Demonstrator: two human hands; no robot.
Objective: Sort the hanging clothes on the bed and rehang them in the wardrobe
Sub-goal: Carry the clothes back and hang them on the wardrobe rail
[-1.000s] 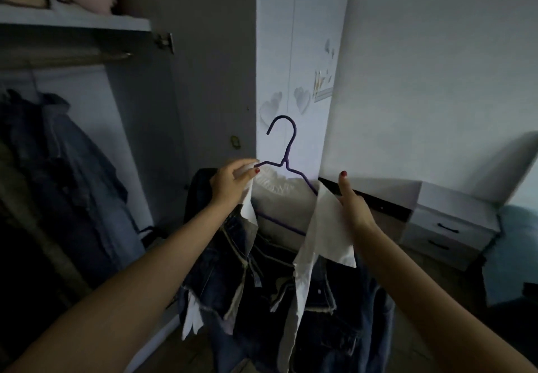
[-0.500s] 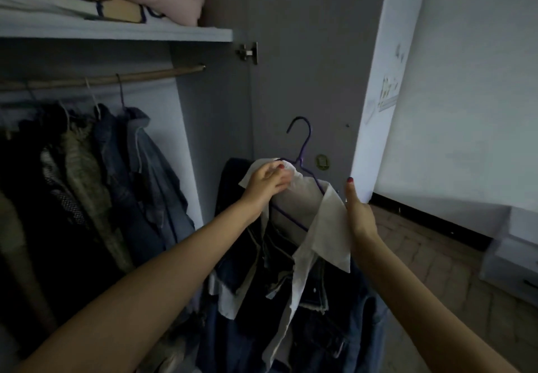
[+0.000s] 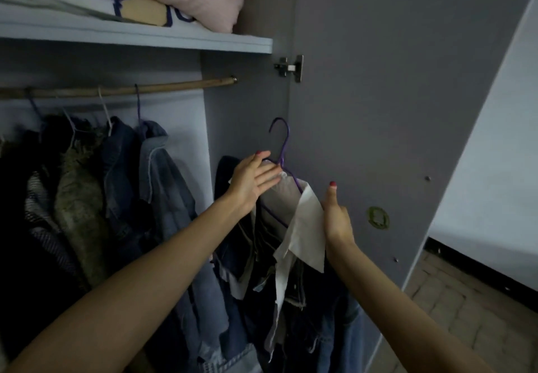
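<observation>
Wardrobe (image 3: 233,116) open; denim garment (image 3: 294,300) w/ white collar (image 3: 305,227) on purple hanger (image 3: 283,142).

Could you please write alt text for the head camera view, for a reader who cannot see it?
Two bare hands hold up a dark denim garment with a white collar on a purple wire hanger, left hand flat on its shoulder, right hand at the collar. Denim jackets hang from the wooden wardrobe rod to the left.

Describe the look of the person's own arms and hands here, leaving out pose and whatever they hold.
Both forearms are bare as far as the frame shows: no sleeves, no watch, bracelet or ring visible. The left hand and the right hand are ungloved. Red nail polish shows on a left fingertip and on the right thumb; the other nails are turned away or too dim to tell.
</observation>
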